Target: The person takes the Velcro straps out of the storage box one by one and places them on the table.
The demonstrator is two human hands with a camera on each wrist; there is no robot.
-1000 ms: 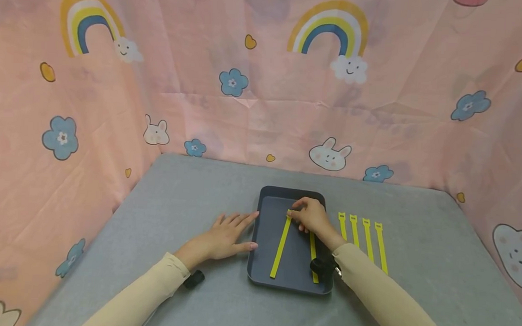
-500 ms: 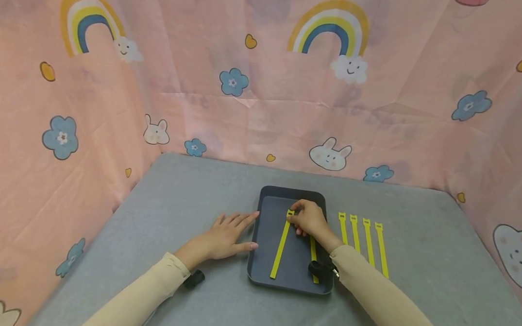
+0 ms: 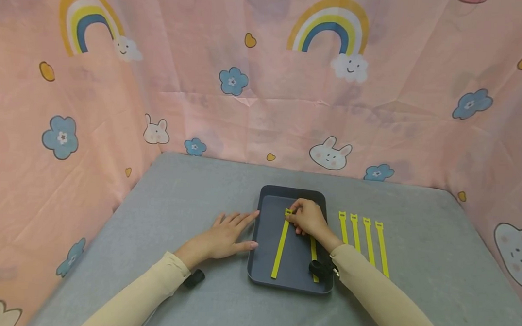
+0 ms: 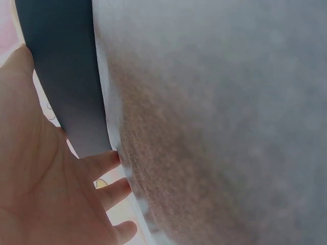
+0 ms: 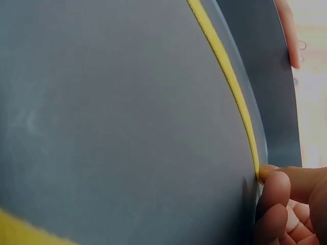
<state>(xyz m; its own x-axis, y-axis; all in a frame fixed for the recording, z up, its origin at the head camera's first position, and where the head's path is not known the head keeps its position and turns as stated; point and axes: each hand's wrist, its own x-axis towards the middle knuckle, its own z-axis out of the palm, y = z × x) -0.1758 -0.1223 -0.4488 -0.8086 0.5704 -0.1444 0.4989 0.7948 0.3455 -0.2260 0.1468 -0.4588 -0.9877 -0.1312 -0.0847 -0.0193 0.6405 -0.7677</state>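
Observation:
A dark grey tray [image 3: 264, 231] lies on the table, and my left hand [image 3: 224, 237] rests against its left side with fingers spread. In the left wrist view, thumb and fingertips touch the tray's outer wall [image 4: 66, 76]. Inside the tray, my right hand [image 3: 308, 218] pinches a yellow cable tie [image 3: 280, 246] just below its slotted head. That tie slants across the tray floor, its tail toward the near edge. The right wrist view shows the pinching fingers [image 5: 276, 191] at one end of the tie. A second yellow tie [image 3: 313, 250] lies along the tray's right side, its upper part hidden by the right hand.
Several more yellow cable ties [image 3: 369, 240] lie in a row on the grey table [image 3: 432, 258], right of the tray; the right forearm covers some of their lower ends. A pink patterned curtain [image 3: 263, 119] stands behind and at both sides.
The right fingers have shifted slightly down the tie, so its slotted head now shows. Over the last half second, the head has moved a little left. The left hand has stayed put.

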